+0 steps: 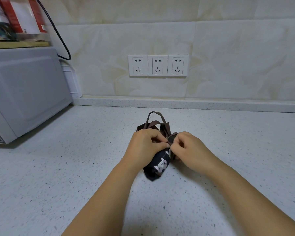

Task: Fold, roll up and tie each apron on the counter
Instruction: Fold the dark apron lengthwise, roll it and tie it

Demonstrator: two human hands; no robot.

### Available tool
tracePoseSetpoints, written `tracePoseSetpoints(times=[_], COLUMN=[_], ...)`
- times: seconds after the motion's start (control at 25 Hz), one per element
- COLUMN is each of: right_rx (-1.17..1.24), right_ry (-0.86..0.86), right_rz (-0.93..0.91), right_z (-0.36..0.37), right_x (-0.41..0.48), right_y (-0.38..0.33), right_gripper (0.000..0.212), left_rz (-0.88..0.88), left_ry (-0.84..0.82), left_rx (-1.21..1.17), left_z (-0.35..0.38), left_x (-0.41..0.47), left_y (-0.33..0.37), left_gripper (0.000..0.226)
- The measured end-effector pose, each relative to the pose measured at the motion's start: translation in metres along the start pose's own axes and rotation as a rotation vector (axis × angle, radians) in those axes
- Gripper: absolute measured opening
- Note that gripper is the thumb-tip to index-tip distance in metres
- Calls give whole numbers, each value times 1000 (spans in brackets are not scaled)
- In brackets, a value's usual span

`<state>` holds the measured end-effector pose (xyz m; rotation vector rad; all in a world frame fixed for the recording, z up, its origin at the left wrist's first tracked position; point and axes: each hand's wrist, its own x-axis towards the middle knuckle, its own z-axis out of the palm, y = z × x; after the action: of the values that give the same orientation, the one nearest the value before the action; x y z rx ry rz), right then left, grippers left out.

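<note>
The pale tiled wall (228,48) fills the back, and below it lies the speckled white counter (58,176). At the left end of the counter stands a grey microwave (27,89), turned so that I see only its side and top; what is inside I cannot tell. On its top lies a wooden board (19,43), and on the board stand some red and white packages (22,14), blurred, so their contents are not readable. A black cable (58,33) hangs down the wall behind the microwave. Three white sockets (158,65) sit side by side on the wall, nothing plugged into them. In the middle of the counter, near the person, lies the apron (157,167), dark with small animal faces, rolled into a short bundle. The left hand (143,147) rests over the roll with thumb and forefinger pinching the brown strap (156,116); the right hand (189,149), fingers curled, pinches the same strap just beside it. A loop of the strap stands up at the far end of the roll.
</note>
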<state>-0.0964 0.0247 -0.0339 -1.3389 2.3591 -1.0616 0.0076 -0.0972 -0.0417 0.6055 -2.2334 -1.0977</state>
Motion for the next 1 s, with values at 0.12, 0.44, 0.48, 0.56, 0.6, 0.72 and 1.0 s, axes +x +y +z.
tracePoseSetpoints(times=[0.12,0.44,0.48,0.56,0.6,0.72,1.0], right_rx=[-25,216,202,153,148,154,180], right_ry=[-82,-237,-256,-285,-281,-216,-186], right_rz=[20,103,112,128,135,146,155], right_z=[-1,-29,-29,-27,-26,-25,-24], right_x=[3,2,2,1,1,1,1], right_y=[0,24,26,30,31,27,18], right_gripper=[31,31,30,31,31,28,29], left_rz=[-31,-145,-162,-184,-182,-170,-208], left_ry=[-17,-38,-49,-97,-135,-213,-206], left_rx=[-30,-76,-75,-79,-84,-164,-342], left_z=[-3,-19,-20,-21,-21,-16,-3], left_x=[0,6,6,5,4,3,1], left_y=[0,-11,-14,-18,-19,-17,-8], left_gripper=[16,8,7,6,6,6,11])
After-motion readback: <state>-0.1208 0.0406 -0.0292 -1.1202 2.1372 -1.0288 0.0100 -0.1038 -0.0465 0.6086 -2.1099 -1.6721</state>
